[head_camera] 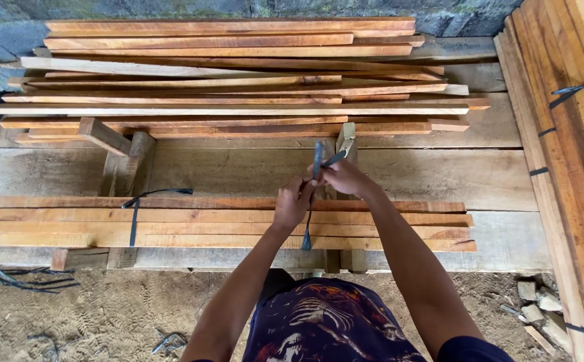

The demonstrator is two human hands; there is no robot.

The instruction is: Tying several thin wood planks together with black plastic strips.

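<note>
— Patterned shirt lowest in view, both forearms reaching up over sandy ground.
— Grip?
— Left hand and right hand both closed on dark plastic strap, ends sticking up, above bundle of wooden slats on plank bench.

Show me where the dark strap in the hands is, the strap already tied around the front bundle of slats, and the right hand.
dark strap [317, 155], head view, upper end above the hands
tied strap [133, 224], head view, band crossing the slats
right hand [344, 177], head view, back of the hand
</note>
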